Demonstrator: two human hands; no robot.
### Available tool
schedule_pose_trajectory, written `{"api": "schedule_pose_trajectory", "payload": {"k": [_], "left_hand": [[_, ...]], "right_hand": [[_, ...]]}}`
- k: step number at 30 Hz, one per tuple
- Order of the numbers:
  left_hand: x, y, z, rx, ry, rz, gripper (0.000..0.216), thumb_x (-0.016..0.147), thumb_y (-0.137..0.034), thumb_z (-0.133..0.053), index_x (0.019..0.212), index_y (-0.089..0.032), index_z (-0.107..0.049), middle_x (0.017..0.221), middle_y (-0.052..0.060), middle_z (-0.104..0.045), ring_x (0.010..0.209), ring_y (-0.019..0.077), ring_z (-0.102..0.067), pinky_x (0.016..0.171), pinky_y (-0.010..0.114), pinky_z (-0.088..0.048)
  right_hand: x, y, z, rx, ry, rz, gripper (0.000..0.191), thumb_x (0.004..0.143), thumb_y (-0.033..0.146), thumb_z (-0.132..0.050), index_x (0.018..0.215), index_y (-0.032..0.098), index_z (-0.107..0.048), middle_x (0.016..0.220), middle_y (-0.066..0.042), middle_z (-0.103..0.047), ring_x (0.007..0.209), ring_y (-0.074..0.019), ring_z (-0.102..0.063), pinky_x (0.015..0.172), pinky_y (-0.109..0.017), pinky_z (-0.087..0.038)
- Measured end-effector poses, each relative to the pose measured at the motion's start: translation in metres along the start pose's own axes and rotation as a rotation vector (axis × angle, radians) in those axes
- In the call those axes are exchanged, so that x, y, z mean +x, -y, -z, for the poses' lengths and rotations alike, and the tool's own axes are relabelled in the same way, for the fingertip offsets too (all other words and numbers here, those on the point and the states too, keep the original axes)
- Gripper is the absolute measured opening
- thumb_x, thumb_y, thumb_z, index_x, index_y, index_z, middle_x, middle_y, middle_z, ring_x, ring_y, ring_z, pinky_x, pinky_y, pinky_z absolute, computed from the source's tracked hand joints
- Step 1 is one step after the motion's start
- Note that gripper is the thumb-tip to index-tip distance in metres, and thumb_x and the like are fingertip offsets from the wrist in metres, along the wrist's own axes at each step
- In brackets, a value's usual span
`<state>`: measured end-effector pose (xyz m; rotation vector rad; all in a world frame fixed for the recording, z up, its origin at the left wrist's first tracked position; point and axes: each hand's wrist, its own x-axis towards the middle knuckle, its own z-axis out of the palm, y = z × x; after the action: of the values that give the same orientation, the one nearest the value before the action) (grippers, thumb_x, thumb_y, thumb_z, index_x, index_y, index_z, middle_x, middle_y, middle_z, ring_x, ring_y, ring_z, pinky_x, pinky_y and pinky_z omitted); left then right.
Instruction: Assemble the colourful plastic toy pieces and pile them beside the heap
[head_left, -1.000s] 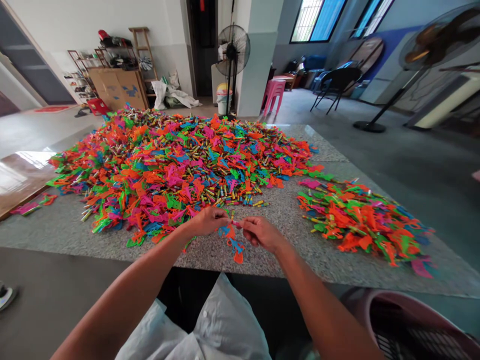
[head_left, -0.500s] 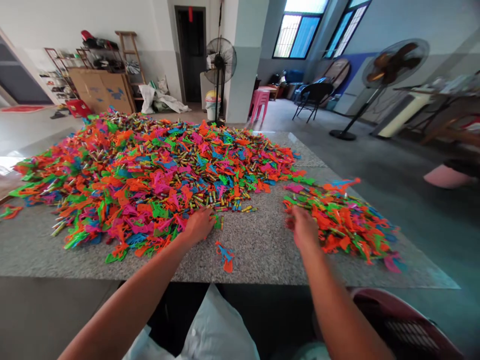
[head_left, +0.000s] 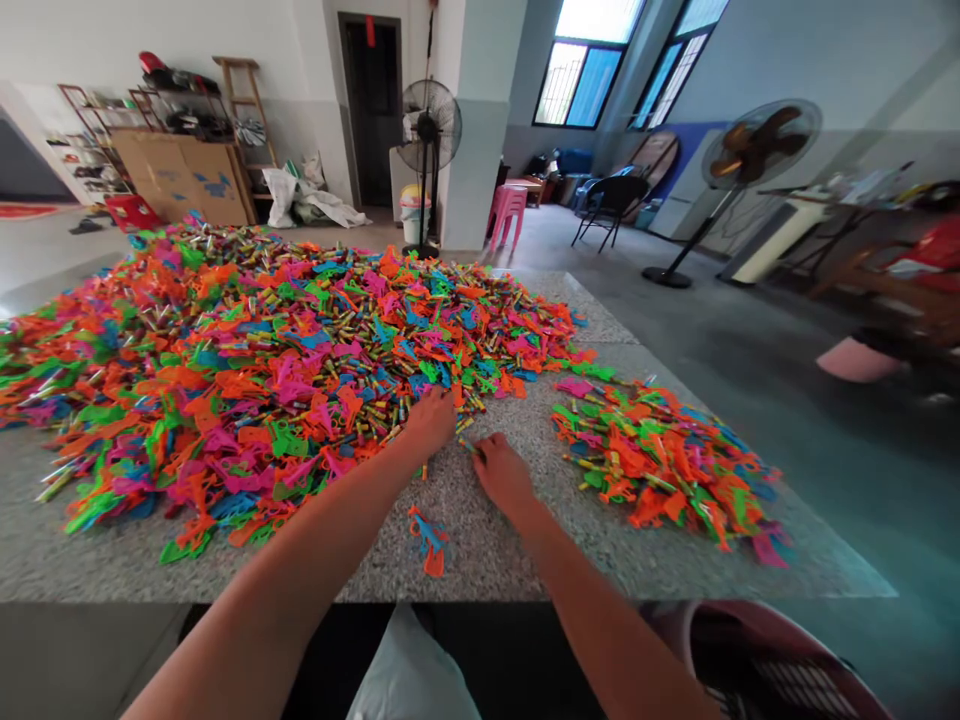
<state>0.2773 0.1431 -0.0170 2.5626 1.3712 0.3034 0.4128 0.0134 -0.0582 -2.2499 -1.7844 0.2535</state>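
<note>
A large heap of small plastic pieces in orange, green, pink and blue, mixed with short shiny tubes, covers the left of the stone-topped table. My left hand reaches to the heap's near right edge, fingers curled down among the tubes; what they grip is hidden. Just right of it, my right hand is low over the table, thumb and fingers pinched at the end of a small yellow-green tube. A smaller pile of similar pieces lies to its right. Nearer me rests a loose orange-and-blue piece.
A dark red plastic basket stands below the table's front right edge. Beyond the table are two standing fans, pink stools, a black chair and a pink bucket on the floor.
My right hand has moved left from the smaller pile to the tube near the heap. The left hand has shifted slightly right and farther along the heap's edge. The view has turned slightly right.
</note>
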Motion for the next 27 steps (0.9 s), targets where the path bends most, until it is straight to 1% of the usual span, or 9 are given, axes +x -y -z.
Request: {"api": "schedule_pose_trajectory", "payload": {"k": [2,5,9,12,15,17,19,23,27], "left_hand": [[0.013,-0.008,-0.004,0.009,0.011,0.026,0.037,0.103,-0.031,-0.049,0.135,-0.019,-0.064,0.132,0.018,-0.062,0.123,0.0310,-0.060,0.098,0.040,-0.050],[0.021,-0.013,-0.009,0.016,0.026,0.042,0.043,0.099,-0.033,-0.058,0.139,-0.015,-0.062,0.129,0.021,-0.065,0.120,0.0331,-0.061,0.097,0.041,-0.051],[0.015,-0.006,-0.011,-0.024,-0.023,0.039,0.032,0.102,-0.032,-0.052,0.121,-0.013,-0.069,0.120,0.020,-0.070,0.116,0.0293,-0.063,0.094,0.037,-0.049],[0.001,0.008,-0.006,-0.165,-0.076,0.100,0.030,0.103,-0.035,-0.049,0.102,-0.015,-0.071,0.101,0.013,-0.072,0.098,0.0239,-0.067,0.084,0.032,-0.047],[-0.025,0.027,0.009,-0.481,0.039,0.066,0.032,0.100,-0.044,-0.054,0.089,-0.017,-0.066,0.075,0.001,-0.062,0.071,0.0162,-0.059,0.067,0.026,-0.041],[-0.048,0.039,0.023,-0.745,0.161,-0.047,0.035,0.097,-0.051,-0.055,0.092,-0.017,-0.064,0.069,-0.004,-0.054,0.063,0.0120,-0.050,0.061,0.023,-0.038],[-0.070,0.048,0.039,-0.912,0.290,-0.113,0.041,0.095,-0.058,-0.058,0.095,-0.017,-0.064,0.067,-0.006,-0.049,0.058,0.0100,-0.045,0.056,0.022,-0.035],[-0.101,0.053,0.068,-0.934,0.477,-0.180,0.047,0.094,-0.064,-0.059,0.094,-0.017,-0.066,0.068,-0.005,-0.049,0.057,0.0097,-0.045,0.054,0.022,-0.036],[-0.114,0.051,0.085,-0.901,0.491,-0.244,0.048,0.096,-0.062,-0.059,0.099,-0.016,-0.070,0.069,-0.004,-0.048,0.060,0.0091,-0.042,0.055,0.022,-0.033]], "right_hand": [[-0.015,0.002,-0.005,0.020,0.007,0.019,0.025,0.103,0.029,-0.054,0.116,0.021,-0.073,0.120,-0.012,-0.066,0.098,-0.0241,-0.069,0.083,-0.032,-0.049],[-0.031,0.004,-0.011,0.055,0.006,0.017,0.021,0.101,0.028,-0.057,0.111,0.020,-0.073,0.117,-0.012,-0.067,0.096,-0.0247,-0.069,0.083,-0.033,-0.050],[-0.031,0.003,-0.014,0.185,-0.026,0.007,0.012,0.096,0.026,-0.062,0.098,0.020,-0.072,0.109,-0.012,-0.069,0.096,-0.0239,-0.068,0.086,-0.032,-0.049],[-0.022,0.003,-0.010,0.492,-0.095,-0.052,0.012,0.091,0.033,-0.066,0.086,0.022,-0.067,0.087,-0.007,-0.069,0.083,-0.0232,-0.066,0.076,-0.033,-0.050],[-0.015,0.007,0.005,0.932,-0.117,-0.169,0.025,0.086,0.048,-0.069,0.088,0.025,-0.059,0.067,0.001,-0.062,0.058,-0.0188,-0.057,0.055,-0.030,-0.047],[-0.014,0.014,0.019,1.188,-0.092,-0.182,0.032,0.083,0.053,-0.070,0.093,0.026,-0.055,0.068,0.003,-0.063,0.049,-0.0154,-0.052,0.047,-0.028,-0.044],[-0.015,0.026,0.033,1.358,-0.066,-0.135,0.034,0.081,0.051,-0.071,0.095,0.026,-0.053,0.076,0.002,-0.069,0.048,-0.0133,-0.052,0.045,-0.027,-0.044],[-0.023,0.054,0.044,1.480,0.005,-0.066,0.031,0.077,0.047,-0.074,0.095,0.025,-0.060,0.077,0.002,-0.068,0.048,-0.0112,-0.049,0.043,-0.025,-0.039],[-0.034,0.073,0.037,1.538,0.083,-0.061,0.032,0.078,0.049,-0.076,0.096,0.025,-0.067,0.073,0.002,-0.066,0.050,-0.0112,-0.048,0.044,-0.025,-0.040]]}}
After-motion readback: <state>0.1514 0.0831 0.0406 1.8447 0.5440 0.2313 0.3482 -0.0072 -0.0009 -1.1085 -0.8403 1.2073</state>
